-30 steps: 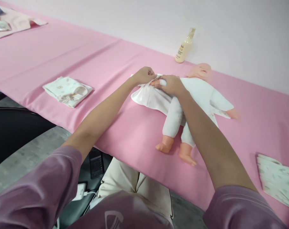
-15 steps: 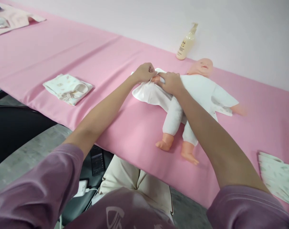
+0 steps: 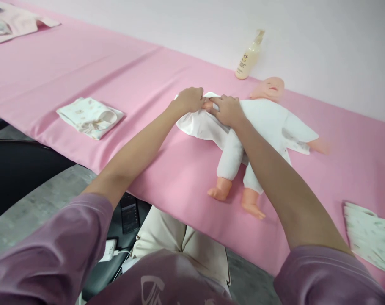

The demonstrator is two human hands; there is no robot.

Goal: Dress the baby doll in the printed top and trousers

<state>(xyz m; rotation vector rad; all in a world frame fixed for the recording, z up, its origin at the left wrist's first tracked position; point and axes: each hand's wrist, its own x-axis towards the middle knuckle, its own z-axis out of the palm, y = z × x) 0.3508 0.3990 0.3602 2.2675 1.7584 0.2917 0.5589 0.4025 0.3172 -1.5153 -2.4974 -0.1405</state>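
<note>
A baby doll point(image 3: 230, 159) lies on its back on the pink cloth, its head toward the wall and its bare feet toward me. One sleeve of its white baby garment point(image 3: 265, 118) covers the arm on the right; the other side of the garment lies spread under my hands. My left hand point(image 3: 191, 99) is closed on the white cloth by the doll's hand point(image 3: 207, 104). My right hand point(image 3: 227, 110) grips the doll's arm near the wrist, with its fingers around the sleeve edge. The exact hold of the fingertips is partly hidden.
A cream pump bottle point(image 3: 247, 59) stands by the wall behind the doll. Folded patterned baby clothes point(image 3: 89, 117) lie on the left, and another folded garment point(image 3: 370, 237) at the right edge. The pink-covered table point(image 3: 176, 169) ends just before my lap. A phone point(image 3: 130, 216) rests below.
My left hand has lowered slightly and turned over the white cloth, its fingers now less visible. My right hand and the doll stay nearly in place.
</note>
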